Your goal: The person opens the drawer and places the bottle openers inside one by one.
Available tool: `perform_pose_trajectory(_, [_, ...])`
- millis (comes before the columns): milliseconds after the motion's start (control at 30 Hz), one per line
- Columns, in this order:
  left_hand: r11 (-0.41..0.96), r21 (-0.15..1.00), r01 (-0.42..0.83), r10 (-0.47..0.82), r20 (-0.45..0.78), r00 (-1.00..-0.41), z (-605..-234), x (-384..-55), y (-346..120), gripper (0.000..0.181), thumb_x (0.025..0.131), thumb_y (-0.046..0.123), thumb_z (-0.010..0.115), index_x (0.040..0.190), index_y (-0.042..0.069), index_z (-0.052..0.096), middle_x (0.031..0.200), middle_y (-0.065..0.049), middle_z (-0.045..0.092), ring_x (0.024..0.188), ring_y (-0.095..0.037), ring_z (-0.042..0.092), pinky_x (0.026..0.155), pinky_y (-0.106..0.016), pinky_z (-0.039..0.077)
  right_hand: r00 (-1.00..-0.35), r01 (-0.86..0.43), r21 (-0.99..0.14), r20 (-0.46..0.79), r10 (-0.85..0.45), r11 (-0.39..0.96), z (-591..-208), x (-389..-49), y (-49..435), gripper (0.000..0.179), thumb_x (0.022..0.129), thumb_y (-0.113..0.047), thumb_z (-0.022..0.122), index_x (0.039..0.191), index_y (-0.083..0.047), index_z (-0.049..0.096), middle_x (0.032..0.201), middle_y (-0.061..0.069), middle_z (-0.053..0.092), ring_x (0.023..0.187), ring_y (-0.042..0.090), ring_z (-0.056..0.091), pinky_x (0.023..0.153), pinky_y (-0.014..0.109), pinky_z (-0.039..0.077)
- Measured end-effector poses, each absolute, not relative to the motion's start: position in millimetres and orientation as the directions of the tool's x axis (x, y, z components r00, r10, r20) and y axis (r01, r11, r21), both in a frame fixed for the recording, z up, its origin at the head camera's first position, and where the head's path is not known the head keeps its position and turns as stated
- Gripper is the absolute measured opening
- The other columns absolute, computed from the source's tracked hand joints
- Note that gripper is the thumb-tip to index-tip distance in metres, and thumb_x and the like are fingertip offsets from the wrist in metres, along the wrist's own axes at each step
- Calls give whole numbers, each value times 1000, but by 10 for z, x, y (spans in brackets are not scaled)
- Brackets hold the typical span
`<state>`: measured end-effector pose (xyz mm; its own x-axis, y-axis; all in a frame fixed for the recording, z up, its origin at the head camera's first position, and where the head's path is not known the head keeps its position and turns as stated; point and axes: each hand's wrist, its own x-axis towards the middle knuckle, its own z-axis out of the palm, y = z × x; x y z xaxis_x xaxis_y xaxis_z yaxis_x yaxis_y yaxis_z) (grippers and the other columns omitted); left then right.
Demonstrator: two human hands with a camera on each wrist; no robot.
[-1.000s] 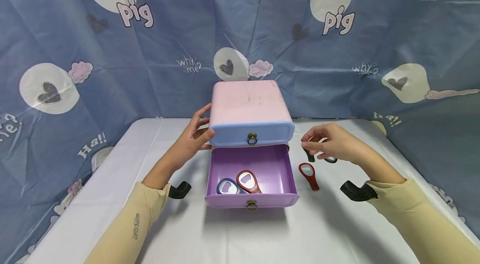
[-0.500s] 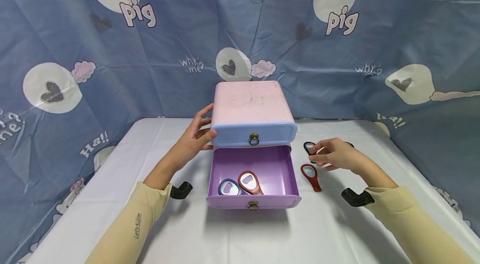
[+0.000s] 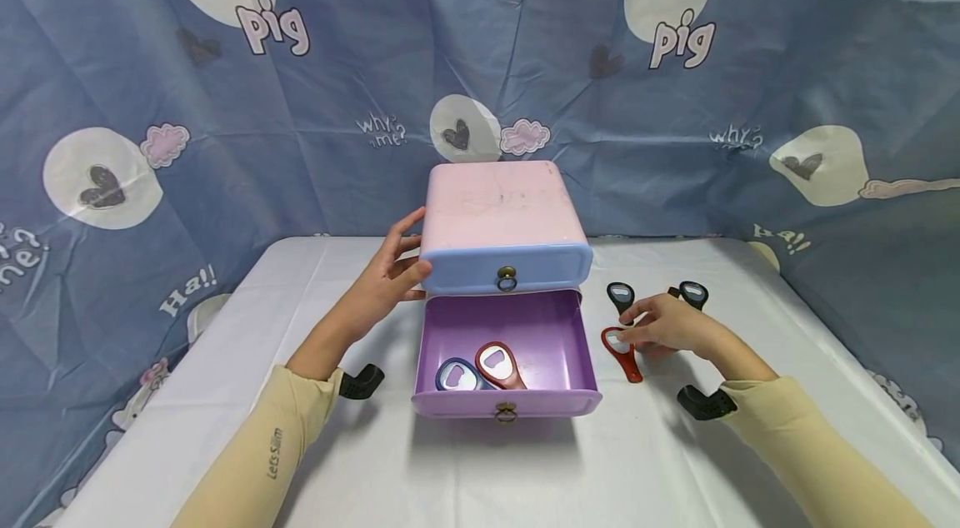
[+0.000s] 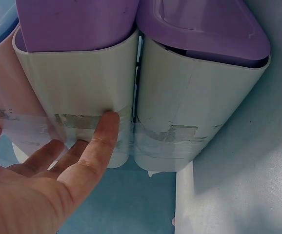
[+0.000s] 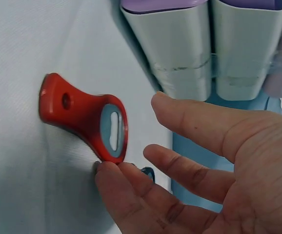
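Note:
My left hand rests on the left side of a small chest of drawers, fingers and thumb spread against its wall, as the left wrist view also shows. Its lower purple drawer is pulled out. Inside lie a red bottle opener and a blue-rimmed bottle opener. On the table to the right lies another red bottle opener. My right hand hovers low over it, thumb and fingers apart. In the right wrist view, fingertips are right at the rim of this opener's head.
Behind my right hand lie two dark bottle openers, one with a brownish piece beside it, partly hidden. The upper blue drawer is closed. A printed blue cloth hangs behind the white table.
My right hand has moved down and toward me, from the dark openers to the red one on the table. The dark openers now show more fully. My left hand stays on the chest.

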<state>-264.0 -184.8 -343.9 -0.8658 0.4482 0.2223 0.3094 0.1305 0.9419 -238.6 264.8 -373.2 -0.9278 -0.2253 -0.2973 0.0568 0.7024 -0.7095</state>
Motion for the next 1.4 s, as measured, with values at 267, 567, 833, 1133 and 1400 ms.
perform_pose_trajectory(267, [136, 940, 313, 448, 224, -866, -3443, -2637, -1849, 80, 106, 51, 65, 169, 50, 16, 171, -16, 28, 155, -42, 42, 107, -66, 53, -939, 46, -674, -282, -199, 737, -3791, -2388, 2638, 49, 94, -24, 84, 128, 8, 70, 95, 7, 75, 88, 15, 70, 75, 34, 63])
perform_pose_trajectory(567, [137, 939, 316, 451, 225, -864, -3450, -2645, -1868, 81, 106, 52, 64, 170, 48, 14, 171, -18, 26, 155, -42, 41, 107, -65, 54, -958, 43, -617, -249, -143, 785, -3854, -2390, 2576, 51, 89, -23, 88, 125, 9, 73, 103, 12, 72, 83, 14, 69, 71, 31, 63])
perform_pose_trajectory(833, [135, 938, 320, 448, 230, -864, -3444, -2646, -1879, 79, 108, 46, 63, 171, 44, 14, 170, -19, 27, 156, -43, 40, 106, -60, 55, -974, -46, -536, -164, -157, 843, -3864, -2358, 2485, 51, 83, -21, 92, 119, 9, 75, 91, 9, 73, 67, 13, 68, 65, 29, 56])
perform_pose_trajectory(1133, [127, 939, 320, 448, 234, -863, -3443, -2647, -1868, 81, 107, 49, 63, 171, 45, 14, 171, -19, 26, 156, -43, 39, 107, -63, 54, -971, -110, -526, -125, -204, 843, -3880, -2334, 2488, 44, 82, -20, 91, 113, 5, 74, 89, 8, 74, 64, 14, 67, 63, 30, 55])
perform_pose_trajectory(1400, [129, 940, 315, 453, 226, -862, -3450, -2654, -1856, 83, 106, 52, 64, 171, 45, 13, 171, -20, 26, 156, -43, 39, 107, -63, 54, -966, -64, -563, -171, -191, 824, -3896, -2345, 2491, 48, 81, -21, 94, 114, -5, 63, 81, 4, 69, 66, 15, 63, 64, 30, 51])
